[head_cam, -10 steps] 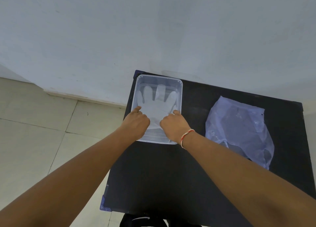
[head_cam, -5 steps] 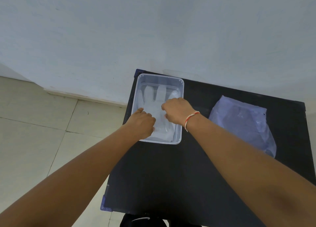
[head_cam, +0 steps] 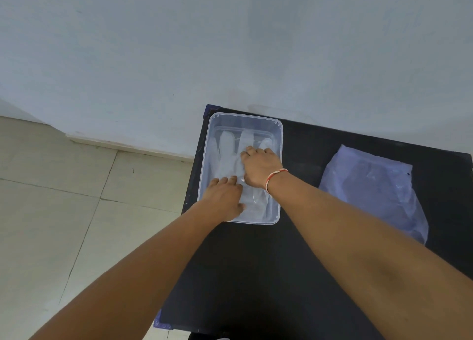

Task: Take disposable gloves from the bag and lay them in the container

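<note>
No words or labels can be read on anything here. A clear plastic container [head_cam: 279, 135] sits at the far left corner of a black table [head_cam: 256, 275], close to the pale wall [head_cam: 230, 45]. A see-through disposable glove [head_cam: 226, 145] lies flat inside it, with its finger parts pointing toward the wall. The glove is so thin and pale that its edges are hard to see, and it is hard to tell if there is one glove or more.

The left hand [head_cam: 222, 196] rests palm down on the near part of the glove, fingers spread and flat, gripping nothing. The right hand [head_cam: 261, 167] presses on the middle of the glove with its fingers bent down; it hides part of the glove, and it is not clear if the fingers pinch it. A red and white string bracelet [head_cam: 275, 177] goes around the right wrist.

A soft, clear bluish plastic bag [head_cam: 371, 193] lies flat on the table to the right, well apart from the container. What is inside it is too blurry to make out. Pale floor tiles [head_cam: 64, 211] show on the left.
</note>
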